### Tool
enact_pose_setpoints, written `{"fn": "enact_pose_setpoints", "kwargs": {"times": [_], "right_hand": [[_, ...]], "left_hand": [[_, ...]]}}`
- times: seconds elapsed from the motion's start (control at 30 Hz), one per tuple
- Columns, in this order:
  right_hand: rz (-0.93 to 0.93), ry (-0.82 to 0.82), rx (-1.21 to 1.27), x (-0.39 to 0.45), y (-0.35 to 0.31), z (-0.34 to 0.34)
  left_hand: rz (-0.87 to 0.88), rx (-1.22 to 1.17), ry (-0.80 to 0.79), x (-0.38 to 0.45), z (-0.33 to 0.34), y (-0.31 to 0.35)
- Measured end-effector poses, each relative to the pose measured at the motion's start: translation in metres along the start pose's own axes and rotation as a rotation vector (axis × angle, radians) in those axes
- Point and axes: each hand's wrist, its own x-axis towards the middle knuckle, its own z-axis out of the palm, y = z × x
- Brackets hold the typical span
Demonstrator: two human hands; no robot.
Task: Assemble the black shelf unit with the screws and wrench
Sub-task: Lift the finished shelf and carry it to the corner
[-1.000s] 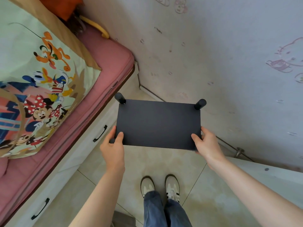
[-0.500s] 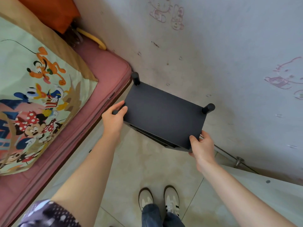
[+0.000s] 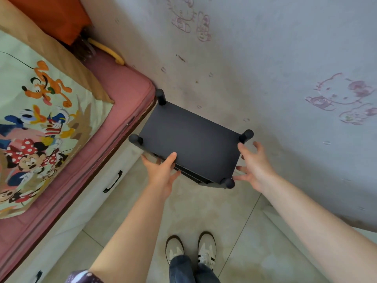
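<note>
Fingers of the left hand lie straight against the near edge of the black shelf unit; the right hand is spread wide beside its right end. It stands between pink mattress and wall.

A pale tiled floor with thin dark grout lines carried everything in view. On it stood the black shelf unit, set at an angle in the corner between the bed and the wall, its flat top panel facing up with 4 round black post ends at the corners. Just to its left, the bed rested on the floor, its white base showing drawers with black handles. A pink mattress lay on that base, and a cartoon-printed blanket lay over the mattress. At the bottom of the view, 2 pale shoes stood side by side on the tiles.
</note>
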Motion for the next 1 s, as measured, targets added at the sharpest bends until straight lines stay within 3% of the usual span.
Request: {"fn": "enact_pose_setpoints", "kwargs": {"times": [0.23,0.63,1.0], "right_hand": [[0.1,-0.093,-0.027,0.021,-0.034,0.008],[0.028,0.134,0.021,0.045,-0.044,0.025],[-0.006,0.145,0.076,0.056,-0.072,0.062]], "left_hand": [[0.01,-0.015,-0.088,-0.001,0.005,0.0],[-0.022,0.1,-0.202,0.034,0.014,0.032],[-0.036,0.016,-0.213,0.062,0.012,0.06]]}}
